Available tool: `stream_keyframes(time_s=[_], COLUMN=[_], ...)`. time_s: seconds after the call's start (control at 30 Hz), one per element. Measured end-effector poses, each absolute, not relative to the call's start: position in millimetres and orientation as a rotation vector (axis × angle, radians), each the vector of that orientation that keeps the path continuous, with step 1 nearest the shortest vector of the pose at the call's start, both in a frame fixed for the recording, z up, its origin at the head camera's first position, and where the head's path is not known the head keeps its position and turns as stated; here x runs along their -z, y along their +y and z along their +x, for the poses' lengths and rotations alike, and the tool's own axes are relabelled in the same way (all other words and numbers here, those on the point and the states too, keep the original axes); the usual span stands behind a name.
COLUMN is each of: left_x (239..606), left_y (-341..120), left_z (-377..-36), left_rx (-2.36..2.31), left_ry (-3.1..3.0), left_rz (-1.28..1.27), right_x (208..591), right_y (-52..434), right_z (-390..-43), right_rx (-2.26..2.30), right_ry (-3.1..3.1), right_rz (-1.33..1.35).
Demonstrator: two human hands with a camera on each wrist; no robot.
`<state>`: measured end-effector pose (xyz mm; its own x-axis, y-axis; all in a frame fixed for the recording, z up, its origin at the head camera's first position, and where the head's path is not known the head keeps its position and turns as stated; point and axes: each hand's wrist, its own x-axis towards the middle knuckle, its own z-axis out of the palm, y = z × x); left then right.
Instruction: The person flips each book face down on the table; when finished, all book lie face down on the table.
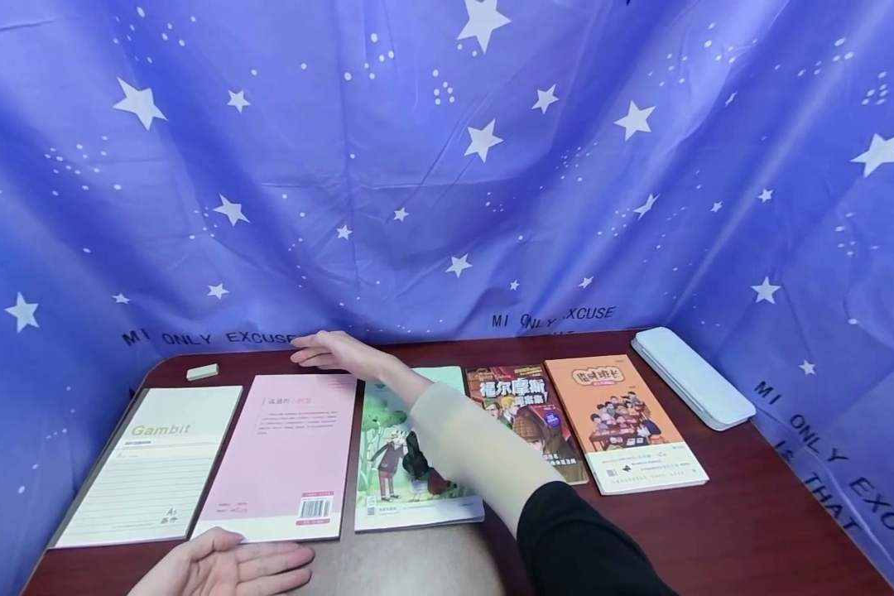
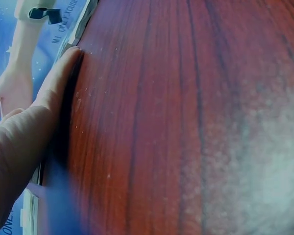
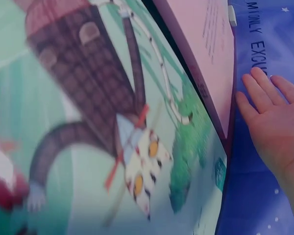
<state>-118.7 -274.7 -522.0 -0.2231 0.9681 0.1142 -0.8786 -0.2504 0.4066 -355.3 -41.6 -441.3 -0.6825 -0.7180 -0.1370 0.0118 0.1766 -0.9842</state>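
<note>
A pink book [image 1: 283, 455] lies face down on the table, barcode toward me. My left hand [image 1: 231, 567] is at its near edge, palm up with fingers extended; in the left wrist view a finger [image 2: 59, 78] reaches along the books' edges. Beyond the pink book's far edge is my right hand [image 1: 343, 354], fingers straight and nothing held. Its forearm crosses a green illustrated book [image 1: 387, 422], whose cat drawing fills much of the right wrist view. There the right hand [image 3: 279, 122] appears open beside the pink book [image 3: 206, 54].
A Gambit notebook [image 1: 149, 463] lies left of the pink book, with a small pale eraser [image 1: 203, 372] behind it. To the right are a dark comic-style book [image 1: 510, 397], an orange book [image 1: 618, 414] and a white case [image 1: 693, 377]. A blue starry curtain [image 1: 417, 165] surrounds the table [image 1: 723, 530].
</note>
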Motion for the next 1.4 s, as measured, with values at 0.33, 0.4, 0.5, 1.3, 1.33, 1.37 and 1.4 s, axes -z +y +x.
stream_keyframes(time_s=[0.33,0.4,0.5,1.3,1.33,1.37,1.4], left_x=[516,514,512,473,473,473,473], left_y=[-271,-271,-270,-202,-199,-196,-193], left_z=[-118,-118,-118,-113,-112,-112,-111], left_rx=[-1.754,-1.754,-1.763,-1.948,-1.945,-1.943,-1.944], left_ry=[0.357,0.369,0.378,1.226,1.277,1.320,1.353], left_rz=[0.357,0.334,0.336,0.250,0.226,0.198,0.176], right_x=[428,424,417,417,417,418,418], right_y=[-6,4,19,150,153,155,158], right_z=[-350,-350,-349,-345,-344,-344,-343], right_rx=[1.545,1.542,1.542,1.123,1.100,1.080,1.064], right_ry=[1.900,1.907,1.912,2.369,2.382,2.393,2.404], right_rz=[-0.715,-0.732,-0.743,-0.561,-0.550,-0.542,-0.532])
